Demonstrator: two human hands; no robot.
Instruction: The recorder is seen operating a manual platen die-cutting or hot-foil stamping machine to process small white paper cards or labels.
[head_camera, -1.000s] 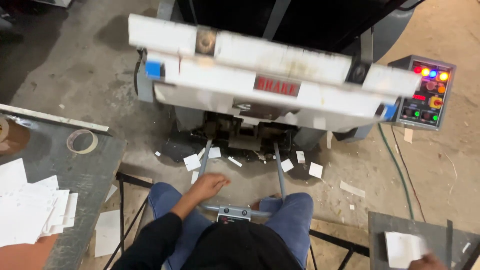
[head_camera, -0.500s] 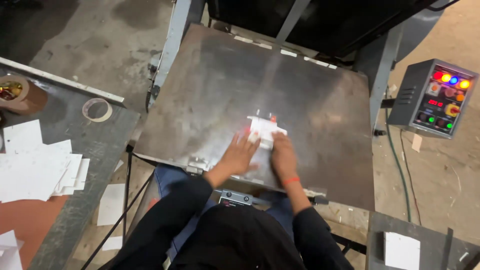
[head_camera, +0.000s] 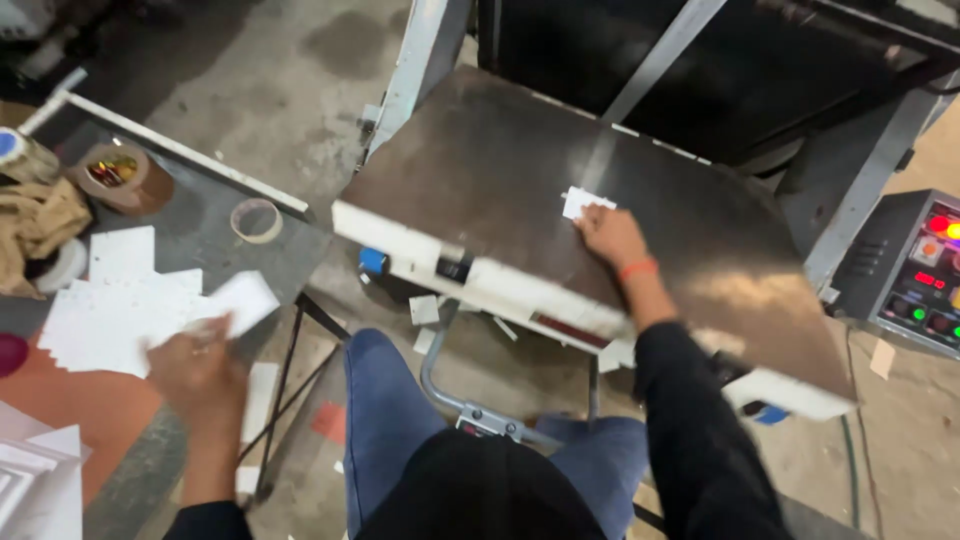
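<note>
My right hand (head_camera: 610, 237) rests flat on the dark metal press plate (head_camera: 480, 170), its fingertips on a small white card (head_camera: 580, 202) near the plate's middle. An orange band circles that wrist. My left hand (head_camera: 195, 362) is out to the left over the side table (head_camera: 190, 225) and grips a white card (head_camera: 235, 302), blurred by motion. Just beside it lies a pile of white die-cut cards (head_camera: 115, 305). My knees in blue jeans (head_camera: 385, 400) are below the plate's white front edge (head_camera: 470, 280).
A control box with coloured lights (head_camera: 925, 270) stands at the right. On the side table are a tape roll (head_camera: 256, 220), a brown tape roll (head_camera: 118, 175) and a tan cloth (head_camera: 35, 225). Paper scraps litter the concrete floor (head_camera: 425, 310). The press frame rises behind the plate.
The plate had swung down into view a second ago. Since half a second ago my left hand left the plate and moved to the side table with a card; my right hand stays on the plate.
</note>
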